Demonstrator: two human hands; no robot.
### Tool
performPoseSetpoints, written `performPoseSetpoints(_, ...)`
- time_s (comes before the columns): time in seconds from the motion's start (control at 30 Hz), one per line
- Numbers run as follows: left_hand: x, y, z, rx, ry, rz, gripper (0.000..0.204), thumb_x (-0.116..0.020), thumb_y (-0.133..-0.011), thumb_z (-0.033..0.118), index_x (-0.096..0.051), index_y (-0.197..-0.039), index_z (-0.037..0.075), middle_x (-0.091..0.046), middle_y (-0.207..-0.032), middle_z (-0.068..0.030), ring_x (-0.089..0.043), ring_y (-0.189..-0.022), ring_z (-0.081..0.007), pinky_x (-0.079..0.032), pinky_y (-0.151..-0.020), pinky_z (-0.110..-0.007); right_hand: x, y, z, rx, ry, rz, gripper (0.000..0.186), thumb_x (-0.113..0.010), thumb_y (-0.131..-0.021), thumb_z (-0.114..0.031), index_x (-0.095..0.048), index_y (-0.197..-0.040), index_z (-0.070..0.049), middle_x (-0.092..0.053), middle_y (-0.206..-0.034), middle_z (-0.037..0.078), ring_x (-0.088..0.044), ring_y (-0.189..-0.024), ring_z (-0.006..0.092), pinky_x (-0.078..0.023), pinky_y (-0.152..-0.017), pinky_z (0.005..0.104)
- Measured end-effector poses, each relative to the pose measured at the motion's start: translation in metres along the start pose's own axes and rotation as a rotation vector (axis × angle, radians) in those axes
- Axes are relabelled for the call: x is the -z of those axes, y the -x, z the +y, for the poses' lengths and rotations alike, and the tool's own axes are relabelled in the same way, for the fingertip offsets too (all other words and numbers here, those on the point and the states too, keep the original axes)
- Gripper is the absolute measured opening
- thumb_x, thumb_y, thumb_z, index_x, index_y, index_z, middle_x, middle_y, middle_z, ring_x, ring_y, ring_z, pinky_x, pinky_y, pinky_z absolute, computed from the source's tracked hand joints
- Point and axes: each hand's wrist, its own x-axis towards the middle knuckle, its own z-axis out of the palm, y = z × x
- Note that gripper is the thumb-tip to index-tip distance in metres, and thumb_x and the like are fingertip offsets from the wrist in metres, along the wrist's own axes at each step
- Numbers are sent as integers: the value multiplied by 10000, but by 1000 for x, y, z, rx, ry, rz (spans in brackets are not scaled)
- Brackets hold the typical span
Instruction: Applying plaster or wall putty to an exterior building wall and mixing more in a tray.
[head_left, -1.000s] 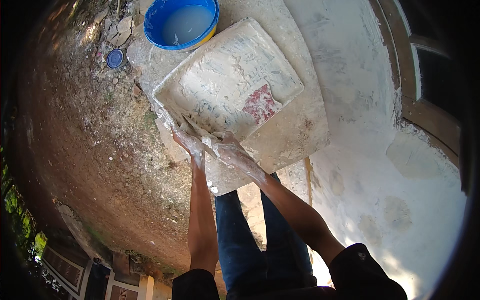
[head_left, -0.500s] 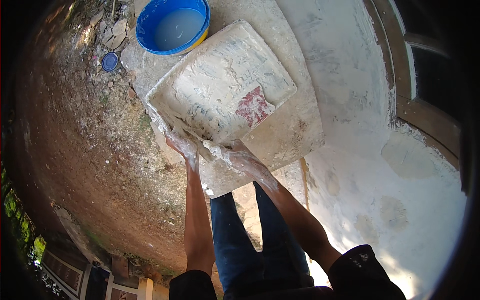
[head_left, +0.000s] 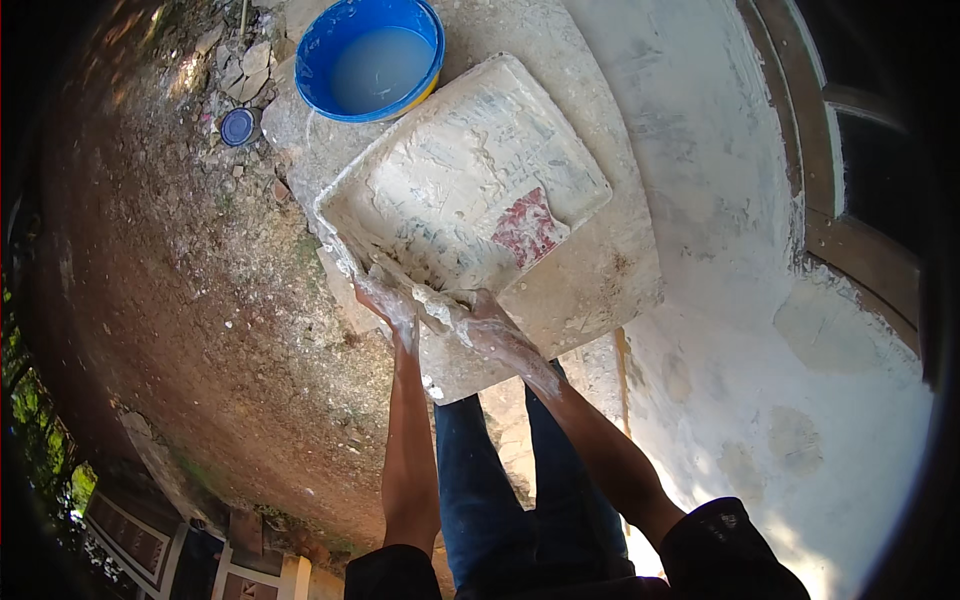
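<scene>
A shallow rectangular tray [head_left: 545, 110], coated with wet whitish plaster, lies turned at an angle on a pale board. My left hand [head_left: 392, 303], smeared white, is at the tray's near left rim with its fingers curled in. Close beside it, my right hand [head_left: 492, 328] is closed at the near corner, also caked with plaster. A plaster-covered edge or piece runs between the two hands; whether it is the rim or a tool I cannot make out. A red patch [head_left: 528, 228] shows through the plaster on the tray's right side.
A blue bucket [head_left: 436, 50] of cloudy water stands beyond the tray. Under the tray, the stained board [head_left: 590, 285] reaches toward my legs. A round blue lid or can [head_left: 240, 127] sits on the rough dirt at left. At right rises a whitish wall [head_left: 700, 300] with a brown frame [head_left: 865, 245].
The whole view has shifted slightly, so the tray, bucket and hands sit a little farther right and lower. Both hands stay at the tray's near edge.
</scene>
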Motion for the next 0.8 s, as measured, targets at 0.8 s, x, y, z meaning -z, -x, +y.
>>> performPoseSetpoints(0.8, 7, -2, -12, -13, 0, 42, 316, -418, -863, 164, -495, -1088, -45, -503, -927, -71, -476, -790, -158, -421, -700, -291, -17, -54, 42, 485, -902, -40, 399, -587, -828, -266, -525, -1138, -21, -614, -975, 59, -596, -820, 171, -488, -719, 321)
